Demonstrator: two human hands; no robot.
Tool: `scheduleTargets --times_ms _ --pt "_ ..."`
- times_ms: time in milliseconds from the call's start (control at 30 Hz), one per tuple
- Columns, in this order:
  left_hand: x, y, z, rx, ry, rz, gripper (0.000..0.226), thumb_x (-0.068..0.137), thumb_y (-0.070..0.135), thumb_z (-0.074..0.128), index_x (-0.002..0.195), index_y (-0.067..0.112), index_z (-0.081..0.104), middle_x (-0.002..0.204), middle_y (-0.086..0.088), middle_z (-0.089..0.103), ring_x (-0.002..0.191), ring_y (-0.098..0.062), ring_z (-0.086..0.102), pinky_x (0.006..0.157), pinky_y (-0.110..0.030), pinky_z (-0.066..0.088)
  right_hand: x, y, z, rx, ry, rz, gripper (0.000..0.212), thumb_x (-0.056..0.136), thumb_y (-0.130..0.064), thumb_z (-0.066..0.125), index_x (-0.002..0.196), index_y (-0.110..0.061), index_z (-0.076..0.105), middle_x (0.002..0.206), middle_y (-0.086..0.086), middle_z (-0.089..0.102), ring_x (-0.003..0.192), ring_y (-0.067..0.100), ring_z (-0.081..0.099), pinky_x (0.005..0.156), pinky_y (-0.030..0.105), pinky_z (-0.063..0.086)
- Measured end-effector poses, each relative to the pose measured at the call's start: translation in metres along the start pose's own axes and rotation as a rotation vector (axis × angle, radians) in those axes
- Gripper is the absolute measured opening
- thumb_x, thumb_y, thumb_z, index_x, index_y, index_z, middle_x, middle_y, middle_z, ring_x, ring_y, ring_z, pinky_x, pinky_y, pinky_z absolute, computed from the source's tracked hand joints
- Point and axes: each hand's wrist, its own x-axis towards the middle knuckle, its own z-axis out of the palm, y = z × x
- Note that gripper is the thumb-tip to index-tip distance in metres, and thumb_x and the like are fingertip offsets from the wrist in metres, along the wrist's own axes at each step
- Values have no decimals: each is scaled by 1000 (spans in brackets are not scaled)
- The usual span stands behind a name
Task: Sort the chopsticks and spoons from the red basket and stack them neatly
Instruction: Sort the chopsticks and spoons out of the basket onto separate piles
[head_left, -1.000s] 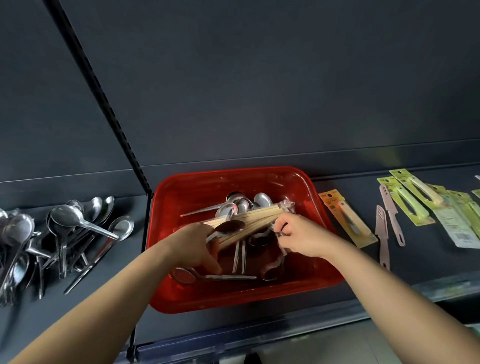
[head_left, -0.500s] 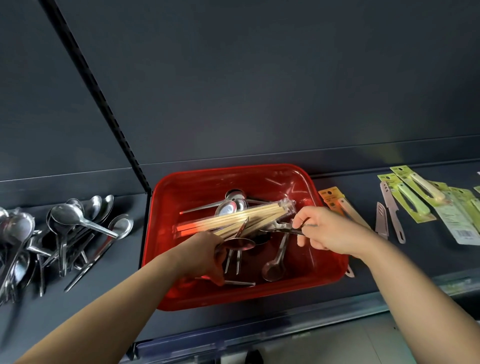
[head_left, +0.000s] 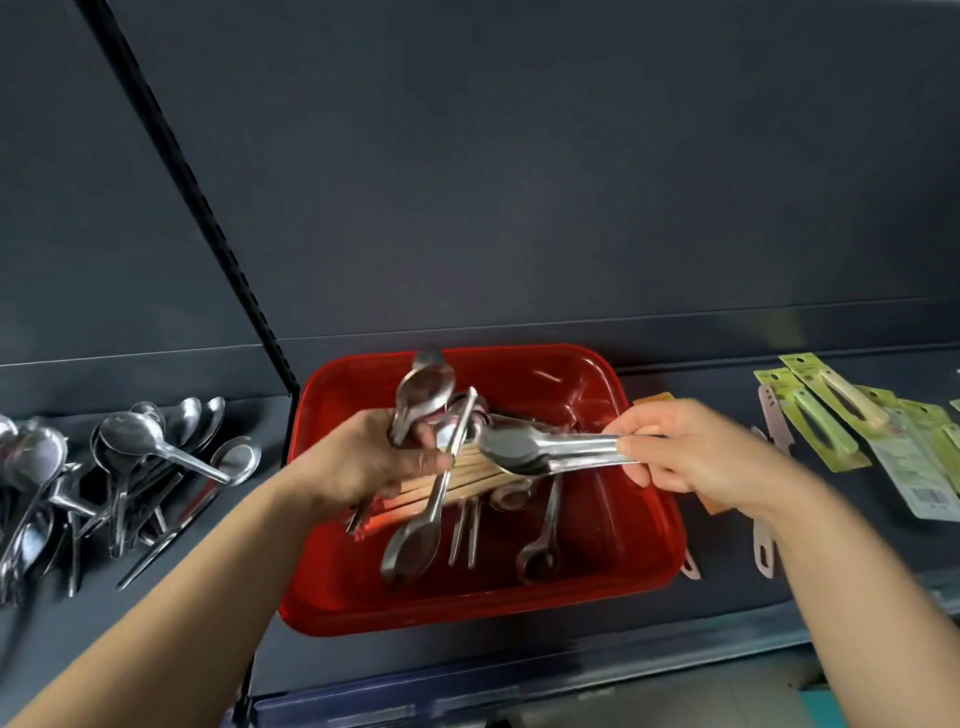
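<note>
Basket (head_left: 467, 618) of red plastic sits on the dark shelf (head_left: 270, 649). In the basket lie pale wood chopsticks (head_left: 483, 475) in a bundle and a few loose spoons (head_left: 540, 551), some under the sticks. Both hands are over it, a little apart. The left hand (head_left: 363, 462) grips a bunch (head_left: 423, 395) of spoons with bowls up. One more long spoon (head_left: 415, 540) hangs past its fingers, bowl down, too blurry to tell how it is held. The right hand (head_left: 691, 457) pinches the handles of stacked spoons (head_left: 524, 452), bowls pointing at the left hand. On the shelf to the left is a pile (head_left: 130, 467) of more spoons, all jumbled. To the right lie green packs (head_left: 826, 410) with tools in them, pink knives (head_left: 768, 415), and an orange pack (head_left: 652, 400) partly behind the right hand. One pack shows a barcode (head_left: 935, 491). The words on the packs are too small to read.
</note>
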Motion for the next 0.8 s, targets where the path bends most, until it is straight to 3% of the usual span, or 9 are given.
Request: scheduleTargets --times_ms 133,267,367,500,567,667,800 --pt "-17 15 -11 -268 190 77 24 73 10 72 69 13 48 53 5 34 42 -6 27 38 -17 26 18 -21 18 149 76 -79 19 97 -3 49 101 -12 65 59 4 56 39 7 29 39 17 23" --pt "-49 20 -34 -344 456 126 24 73 13 70 67 16 48 54 4 28 42 -6 23 38 -17 23 40 -56 59 220 38 -181 21 97 -1 46 97 -8 65 60 5 52 36 2 30 39 14 24" --pt "-82 11 -65 -374 689 144 25 82 11 70 70 16 49 55 1 36 40 -8 28 37 -18 26 56 -83 98 247 -12 -235 20 96 -1 45 97 -4 66 61 7 53 38 5 30 38 15 23" --pt "-120 -19 -119 -67 1009 35 18 81 20 75 75 12 61 58 1 54 51 -14 46 46 -22 41 75 -112 164 200 -36 -275 22 94 -4 43 93 -8 65 59 0 57 40 10 34 40 21 26" --pt "-131 -35 -145 72 1096 -13 14 81 17 74 73 12 64 57 1 55 51 -16 47 52 -25 40 87 -124 201 162 -45 -287 23 93 -4 42 90 -10 64 58 -1 59 41 12 38 41 22 29" --pt "-137 -59 -181 272 1145 -131 29 83 15 70 59 14 54 51 0 49 46 -14 42 48 -26 31 107 -136 255 72 -32 -262 24 93 -7 41 90 -16 63 58 -2 62 43 14 42 47 25 32" --pt "-136 -81 -224 318 1105 -206 25 82 18 70 64 10 54 52 -1 49 46 -15 41 46 -27 31 129 -148 311 -75 48 -207 24 95 -12 39 99 -21 60 69 -2 68 47 10 44 54 25 35"
